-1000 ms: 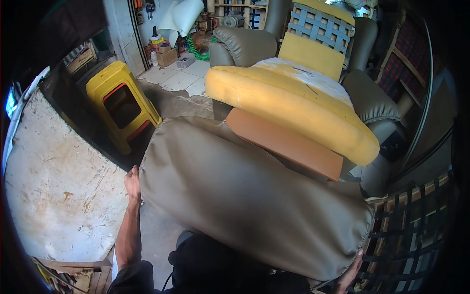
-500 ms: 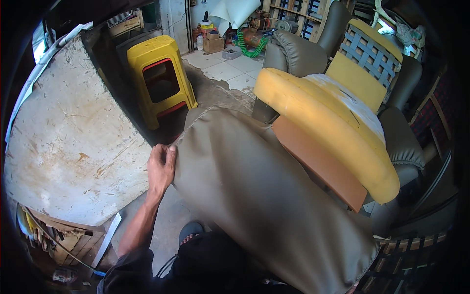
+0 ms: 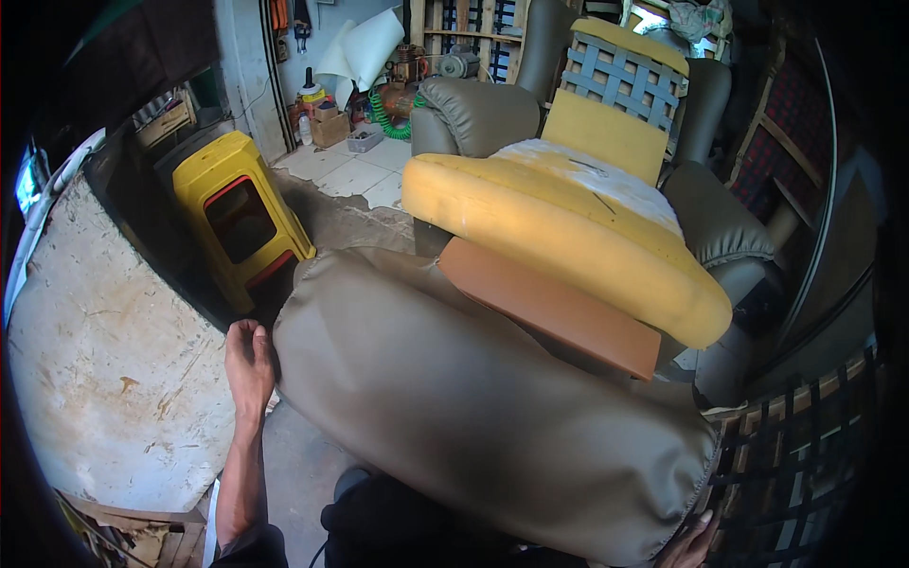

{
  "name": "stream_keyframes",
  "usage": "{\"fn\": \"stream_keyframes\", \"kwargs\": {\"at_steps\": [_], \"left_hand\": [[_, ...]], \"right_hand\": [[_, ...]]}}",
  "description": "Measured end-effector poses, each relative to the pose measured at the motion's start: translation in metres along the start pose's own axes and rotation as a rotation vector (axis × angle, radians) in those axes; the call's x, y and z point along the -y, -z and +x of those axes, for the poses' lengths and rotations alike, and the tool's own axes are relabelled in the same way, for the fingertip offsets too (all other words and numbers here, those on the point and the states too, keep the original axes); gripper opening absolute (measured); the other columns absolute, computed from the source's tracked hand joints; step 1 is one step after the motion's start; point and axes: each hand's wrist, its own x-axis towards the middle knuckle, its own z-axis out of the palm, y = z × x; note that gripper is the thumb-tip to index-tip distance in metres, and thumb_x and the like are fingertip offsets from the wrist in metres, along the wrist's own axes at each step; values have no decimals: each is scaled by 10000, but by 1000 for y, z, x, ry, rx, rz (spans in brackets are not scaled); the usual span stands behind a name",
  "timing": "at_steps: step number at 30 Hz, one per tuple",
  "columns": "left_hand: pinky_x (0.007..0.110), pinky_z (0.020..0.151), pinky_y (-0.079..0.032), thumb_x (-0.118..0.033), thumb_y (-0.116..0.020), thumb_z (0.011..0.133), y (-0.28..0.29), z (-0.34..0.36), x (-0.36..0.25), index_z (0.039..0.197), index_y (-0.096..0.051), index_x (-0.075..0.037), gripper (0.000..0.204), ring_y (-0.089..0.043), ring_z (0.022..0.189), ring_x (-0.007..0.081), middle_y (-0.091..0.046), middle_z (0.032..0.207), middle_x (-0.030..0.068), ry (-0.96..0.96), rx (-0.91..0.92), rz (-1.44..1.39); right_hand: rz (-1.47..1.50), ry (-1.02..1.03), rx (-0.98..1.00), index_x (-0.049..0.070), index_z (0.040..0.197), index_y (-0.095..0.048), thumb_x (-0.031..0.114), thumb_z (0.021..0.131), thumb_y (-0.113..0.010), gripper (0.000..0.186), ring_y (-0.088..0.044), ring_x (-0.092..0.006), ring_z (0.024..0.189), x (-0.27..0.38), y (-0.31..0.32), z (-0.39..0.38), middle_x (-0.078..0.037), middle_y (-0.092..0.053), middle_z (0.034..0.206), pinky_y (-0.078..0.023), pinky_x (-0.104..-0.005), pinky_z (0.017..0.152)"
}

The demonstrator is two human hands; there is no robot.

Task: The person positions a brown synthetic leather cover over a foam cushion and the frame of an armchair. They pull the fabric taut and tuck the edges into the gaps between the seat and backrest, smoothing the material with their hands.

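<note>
A large brown leather-like cover [image 3: 426, 369] spreads before me, bulging, with a stitched seam along each end. At its left end is my left hand [image 3: 249, 364], its fingers curled and close together beside the edge. Whether any of the material is between them is hidden. My right hand [image 3: 689, 544] shows only partly at the lower right, its fingers stretched along the cover's right end. Behind the cover's far edge lies an orange-brown panel [image 3: 554, 308], below the yellow foam seat [image 3: 559, 246] of a stripped armchair.
The armchair's brown padded armrests [image 3: 488, 114] and grey webbed back [image 3: 620, 80] stand beyond the foam. A yellow stool [image 3: 222, 189] is at the left, behind a worn whitish board [image 3: 114, 369]. A frame with black webbing [image 3: 786, 464] is at the lower right. A green coiled hose [image 3: 388, 114] lies farther back.
The view has swung right and the scene sits further left. The cover lies flatter and more crosswise. My left hand has shifted to beside its edge, and my right hand has come into sight.
</note>
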Motion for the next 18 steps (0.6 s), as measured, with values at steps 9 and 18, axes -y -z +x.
{"fn": "stream_keyframes", "kwargs": {"at_steps": [9, 18], "left_hand": [[468, 1072, -427, -562, -387, 1053, -15, 16, -28, 1437, -504, -14, 679, -551, 1274, 479, -630, 1305, 290, 121, 232, 311], [476, 1026, -457, -473, -410, 1071, -12, 18, -18, 1423, -507, -32, 573, -578, 1229, 489, -628, 1276, 317, 41, 273, 260]], "right_hand": [[-439, 524, 84, -38, 1494, -438, 523, 1024, -518, 735, -465, -372, 1394, 36, -35, 6, -238, -466, 1521, -362, -457, 1164], [-158, 338, 271, 186, 1596, -352, 597, 1017, -480, 722, -197, -417, 1532, 40, -28, 1, -165, -258, 1666, -185, -538, 1235]]}}
